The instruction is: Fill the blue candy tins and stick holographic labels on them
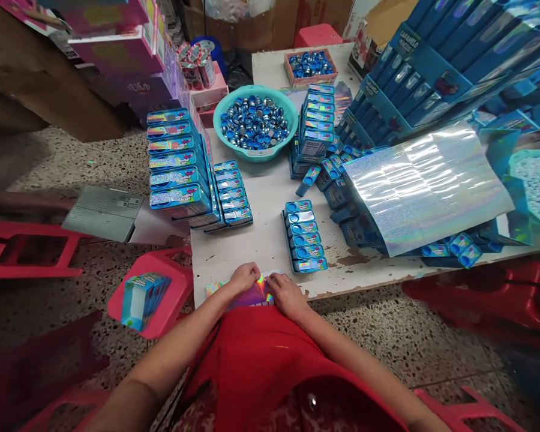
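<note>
At the table's front edge, against the red apron (261, 348), lies a shiny rainbow holographic sheet (247, 299). My left hand (244, 278) pinches at the sheet's upper middle with thumb and forefinger together. Close on its right, my right hand (288, 294) has curled fingers gripping the same sheet. The lower part of the sheet is hidden against the apron. Just beyond my right hand stands a display box (303, 237) with several small blue boxes in a row, round holes in their tops.
A turquoise basin (257, 153) of small blue-and-silver round pieces stands farther back. Stacked blue display boxes rise at left (177, 162) and right (414, 66). A large silvery holographic sheet (432, 186) covers loose blue boxes. A pink stool (171, 300) stands beside the table.
</note>
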